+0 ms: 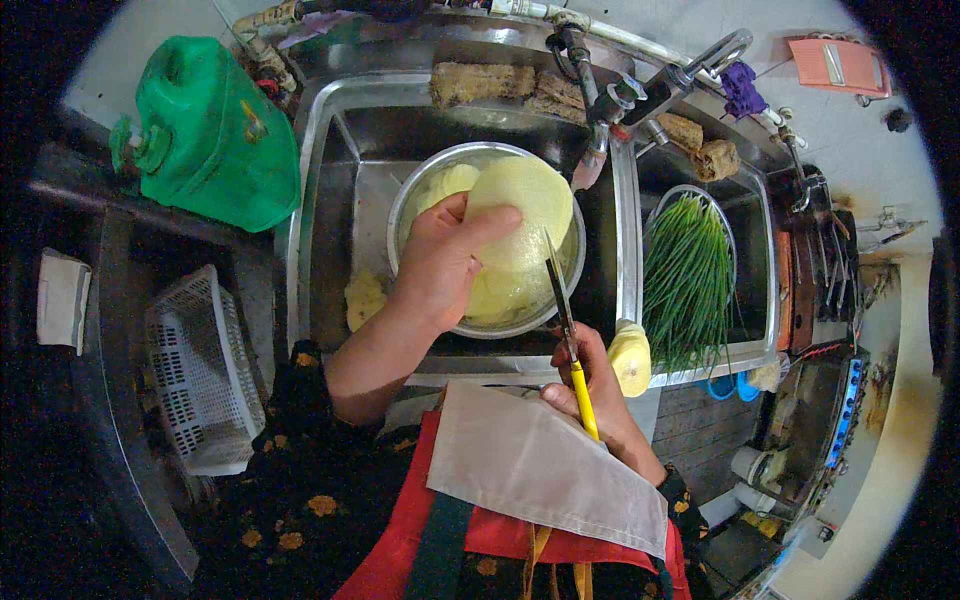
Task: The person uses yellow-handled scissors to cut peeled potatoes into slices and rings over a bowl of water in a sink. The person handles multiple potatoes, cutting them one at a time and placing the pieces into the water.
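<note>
My left hand [442, 259] grips a large peeled vegetable [525, 199], pale yellow and wet, likely a potato. It is held over a round metal basin [394, 255], where more yellow pieces [499, 296] lie in what looks like water. A narrow bladed tool with a yellow handle [583, 405] is in my right hand [592, 375], its dark blade pointing up toward the vegetable's lower right edge. Whether the tip touches it is not clear. Another yellow vegetable [630, 361] rests on the sink's front rim, by my right fingers. Yellow scraps [364, 296] lie in the sink, left of the basin.
A steel sink [352, 202] surrounds the basin. In the right-hand sink, long green chives or scallions [686, 285] fill a bowl. The faucet [607, 112] stands behind the divider. Fibrous scrubbers [484, 82] line the back ledge. Leftward are a green jug [217, 142] and a white plastic basket [202, 375].
</note>
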A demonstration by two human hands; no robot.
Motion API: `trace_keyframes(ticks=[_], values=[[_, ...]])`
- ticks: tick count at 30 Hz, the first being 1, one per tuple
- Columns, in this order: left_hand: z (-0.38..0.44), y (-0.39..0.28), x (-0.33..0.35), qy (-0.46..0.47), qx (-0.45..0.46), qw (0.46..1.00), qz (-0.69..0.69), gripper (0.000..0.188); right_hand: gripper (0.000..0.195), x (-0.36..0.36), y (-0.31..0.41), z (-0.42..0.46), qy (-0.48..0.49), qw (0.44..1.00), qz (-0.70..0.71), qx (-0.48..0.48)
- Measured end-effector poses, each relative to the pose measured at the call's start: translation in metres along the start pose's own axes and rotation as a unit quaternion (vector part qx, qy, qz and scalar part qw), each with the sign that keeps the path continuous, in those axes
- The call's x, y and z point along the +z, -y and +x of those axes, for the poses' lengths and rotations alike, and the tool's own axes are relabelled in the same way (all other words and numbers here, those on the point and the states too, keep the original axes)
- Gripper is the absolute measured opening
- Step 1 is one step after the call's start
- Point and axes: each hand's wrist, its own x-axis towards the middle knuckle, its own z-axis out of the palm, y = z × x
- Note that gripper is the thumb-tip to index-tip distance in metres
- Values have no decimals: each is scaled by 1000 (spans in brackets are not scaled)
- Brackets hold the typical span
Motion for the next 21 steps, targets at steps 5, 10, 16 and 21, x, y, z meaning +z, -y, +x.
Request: trace_keyframes(ticks=[5, 10, 16, 21], values=[[-2, 8, 2, 13, 1, 999, 39, 22, 68, 1, -1, 0, -6, 1000, -7, -5], [0, 11, -2, 46, 28, 997, 63, 22, 62, 4, -4, 1, -12, 1000, -11, -14], [1, 12, -5, 33, -7, 996, 86, 28, 49, 8, -5, 0, -46, 999, 17, 20], [3, 13, -9, 39, -21, 994, 102, 28, 47, 9, -7, 1, -56, 998, 24, 3]])
